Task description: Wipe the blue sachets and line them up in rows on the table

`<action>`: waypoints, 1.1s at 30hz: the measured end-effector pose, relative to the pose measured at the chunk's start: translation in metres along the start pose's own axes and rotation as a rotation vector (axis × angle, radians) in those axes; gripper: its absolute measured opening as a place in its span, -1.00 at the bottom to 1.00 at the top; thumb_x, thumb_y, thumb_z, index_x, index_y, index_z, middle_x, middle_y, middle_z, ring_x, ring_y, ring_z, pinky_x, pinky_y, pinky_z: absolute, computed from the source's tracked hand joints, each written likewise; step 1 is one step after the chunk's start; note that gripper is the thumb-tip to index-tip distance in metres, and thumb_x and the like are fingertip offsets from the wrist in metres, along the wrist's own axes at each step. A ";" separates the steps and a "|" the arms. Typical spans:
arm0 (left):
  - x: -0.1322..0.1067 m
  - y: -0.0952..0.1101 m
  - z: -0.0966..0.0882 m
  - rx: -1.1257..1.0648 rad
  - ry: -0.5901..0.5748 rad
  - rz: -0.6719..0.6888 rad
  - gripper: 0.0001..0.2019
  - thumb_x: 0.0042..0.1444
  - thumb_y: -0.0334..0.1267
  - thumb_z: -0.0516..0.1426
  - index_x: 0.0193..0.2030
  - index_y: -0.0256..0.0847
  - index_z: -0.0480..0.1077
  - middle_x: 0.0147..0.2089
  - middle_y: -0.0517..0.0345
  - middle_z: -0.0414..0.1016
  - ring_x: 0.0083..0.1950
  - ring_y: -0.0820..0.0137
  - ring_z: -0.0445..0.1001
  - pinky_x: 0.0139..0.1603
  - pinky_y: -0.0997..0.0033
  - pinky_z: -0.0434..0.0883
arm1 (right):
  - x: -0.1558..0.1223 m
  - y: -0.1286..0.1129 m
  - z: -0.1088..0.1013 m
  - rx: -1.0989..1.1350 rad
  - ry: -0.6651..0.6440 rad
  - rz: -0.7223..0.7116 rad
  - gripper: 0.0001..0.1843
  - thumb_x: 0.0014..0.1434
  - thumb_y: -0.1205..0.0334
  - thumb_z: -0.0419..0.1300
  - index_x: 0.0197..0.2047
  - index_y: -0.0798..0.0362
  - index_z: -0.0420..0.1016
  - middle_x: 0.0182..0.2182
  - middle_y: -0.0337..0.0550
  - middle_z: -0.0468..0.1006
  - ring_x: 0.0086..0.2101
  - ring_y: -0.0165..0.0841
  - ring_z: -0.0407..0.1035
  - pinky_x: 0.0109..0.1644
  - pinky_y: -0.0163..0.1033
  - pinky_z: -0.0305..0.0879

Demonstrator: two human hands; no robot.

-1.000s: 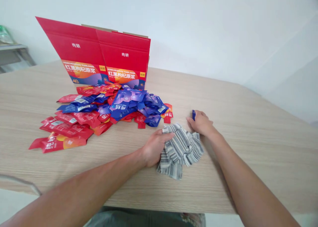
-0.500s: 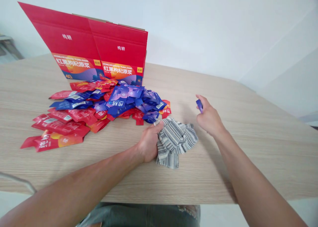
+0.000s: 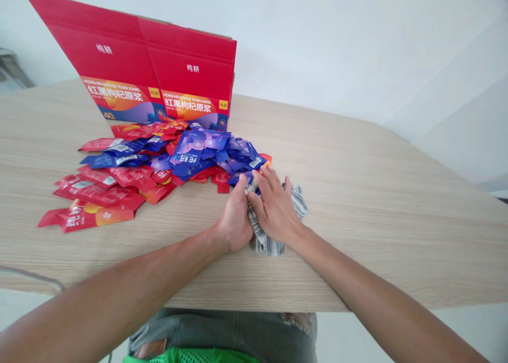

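A grey-and-white striped cloth [image 3: 270, 245] lies crumpled on the table in front of me. My left hand [image 3: 237, 217] grips its left edge, thumb pointing up, the other fingers hidden behind the cloth. Over the top of the cloth rests my right hand [image 3: 275, 204], fingers stretched out and slightly spread, covering much of it. A small bit of blue shows beneath the right hand by the thumb; I cannot tell what it belongs to. Just beyond both hands is a heap of red sachets [image 3: 95, 193] and blue sachets [image 3: 188, 154].
Behind the heap stands a red printed carton panel [image 3: 190, 69], close to the white wall. The wooden table [image 3: 377, 204] stretches to the right. A grey cable [image 3: 35, 275] crosses the front left edge. Something green [image 3: 190, 355] lies at my lap.
My right hand has moved left from beside the cloth onto it, and its fingers have opened out. The small blue piece it held no longer shows there. The left hand stays at the cloth.
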State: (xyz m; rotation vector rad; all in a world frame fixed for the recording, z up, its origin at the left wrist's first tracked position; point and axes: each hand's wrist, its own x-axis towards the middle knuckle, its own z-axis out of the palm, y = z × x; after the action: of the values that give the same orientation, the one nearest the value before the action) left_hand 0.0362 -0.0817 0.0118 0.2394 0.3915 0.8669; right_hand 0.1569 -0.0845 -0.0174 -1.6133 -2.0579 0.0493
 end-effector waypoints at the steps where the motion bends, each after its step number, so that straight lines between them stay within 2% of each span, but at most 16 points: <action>1: 0.000 0.000 0.000 0.000 -0.004 -0.001 -0.38 0.51 0.15 -0.10 0.46 -0.16 0.40 0.22 -0.12 0.66 0.25 0.07 0.64 0.41 -0.01 0.42 | 0.002 0.001 -0.001 0.004 -0.001 0.005 -0.33 0.56 -0.16 -0.17 0.54 -0.04 0.22 0.55 0.19 0.18 0.55 0.11 -0.06 0.52 0.60 -0.27; 5: 0.000 -0.001 0.002 0.016 -0.032 0.005 -0.37 0.51 0.15 -0.11 0.43 -0.19 0.44 0.18 -0.13 0.68 0.22 0.05 0.64 0.39 -0.02 0.44 | 0.010 0.007 -0.003 0.034 0.011 0.082 -0.31 0.55 -0.21 -0.19 0.54 -0.04 0.19 0.54 0.21 0.18 0.55 0.13 -0.05 0.50 0.64 -0.25; 8: -0.001 -0.001 0.004 0.027 -0.037 -0.015 -0.36 0.51 0.16 -0.13 0.39 -0.22 0.47 0.16 -0.15 0.69 0.20 0.03 0.64 0.37 -0.04 0.45 | 0.017 0.014 -0.005 0.067 0.014 0.146 -0.27 0.54 -0.23 -0.17 0.53 0.03 0.19 0.50 0.27 0.25 0.50 0.18 0.06 0.48 0.65 -0.19; 11: -0.002 0.001 0.004 0.040 -0.030 -0.015 -0.33 0.50 0.19 -0.14 0.33 -0.26 0.51 0.12 -0.17 0.69 0.16 0.02 0.66 0.34 -0.04 0.47 | 0.021 0.025 -0.011 0.162 0.013 0.139 -0.24 0.49 -0.28 -0.03 0.50 0.09 0.23 0.41 0.28 0.40 0.40 0.12 0.29 0.47 0.44 0.08; 14: -0.003 0.002 0.001 0.077 -0.045 -0.025 -0.38 0.47 0.18 -0.05 0.25 -0.29 0.55 0.08 -0.18 0.70 0.11 0.00 0.67 0.30 -0.04 0.50 | 0.022 0.039 -0.020 0.276 -0.012 0.141 -0.24 0.39 -0.27 0.17 0.43 0.05 0.31 0.28 0.18 0.57 0.23 0.02 0.49 0.33 0.18 0.38; 17: -0.002 0.001 -0.004 0.135 -0.047 -0.015 -0.55 0.37 -0.01 0.14 0.16 -0.31 0.58 0.02 -0.15 0.72 0.07 0.01 0.68 0.28 -0.02 0.52 | 0.018 0.054 -0.028 0.307 0.001 0.176 -0.33 0.29 -0.22 0.29 0.31 -0.01 0.44 0.12 0.04 0.69 0.08 -0.03 0.59 0.21 0.10 0.48; 20: -0.001 -0.001 -0.007 0.184 -0.035 -0.004 -0.68 0.26 -0.23 0.19 0.05 -0.35 0.61 -0.04 -0.13 0.73 0.06 0.03 0.69 0.28 0.00 0.53 | 0.015 0.067 -0.033 0.312 0.040 0.182 -0.48 0.30 -0.08 0.26 0.23 -0.01 0.47 0.05 0.02 0.71 0.02 -0.04 0.61 0.20 0.13 0.48; 24: -0.001 -0.001 -0.006 0.201 0.009 -0.031 -0.71 0.25 -0.25 0.16 -0.05 -0.37 0.63 -0.10 -0.17 0.74 0.05 0.02 0.69 0.25 0.00 0.55 | 0.015 0.079 -0.041 0.439 0.156 0.237 -0.60 0.27 0.18 0.15 0.17 -0.04 0.45 0.10 0.02 0.67 -0.03 -0.08 0.65 0.22 0.19 0.49; 28: 0.000 -0.001 -0.004 0.171 0.021 -0.041 -0.68 0.31 -0.18 0.13 -0.04 -0.36 0.63 -0.12 -0.16 0.73 0.04 0.02 0.70 0.22 0.00 0.57 | 0.016 0.072 -0.057 0.768 0.320 0.239 -0.61 0.09 0.28 0.26 0.02 -0.10 0.46 0.19 -0.08 0.62 0.13 -0.08 0.60 0.34 0.21 0.44; 31: 0.001 0.000 -0.003 0.162 -0.003 -0.049 -0.60 0.38 -0.10 0.07 0.03 -0.37 0.62 -0.08 -0.18 0.73 0.05 0.02 0.69 0.22 -0.02 0.57 | 0.013 0.050 -0.061 1.091 0.253 0.155 -0.58 0.12 0.25 0.27 0.08 -0.13 0.46 0.30 -0.10 0.55 0.28 -0.06 0.49 0.38 0.22 0.42; 33: 0.001 0.000 -0.002 0.155 -0.024 -0.031 -0.56 0.41 -0.06 0.04 0.07 -0.35 0.61 -0.05 -0.17 0.73 0.06 0.02 0.69 0.23 -0.03 0.56 | 0.011 0.036 -0.056 1.148 0.168 0.110 -0.59 0.20 0.15 0.27 0.13 -0.13 0.46 0.33 -0.06 0.53 0.32 -0.04 0.45 0.38 0.23 0.42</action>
State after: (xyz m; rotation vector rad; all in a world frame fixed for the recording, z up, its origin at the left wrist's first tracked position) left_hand 0.0359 -0.0808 0.0095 0.3854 0.4390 0.8036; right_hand 0.2107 -0.0796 0.0228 -0.9211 -1.3284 0.9128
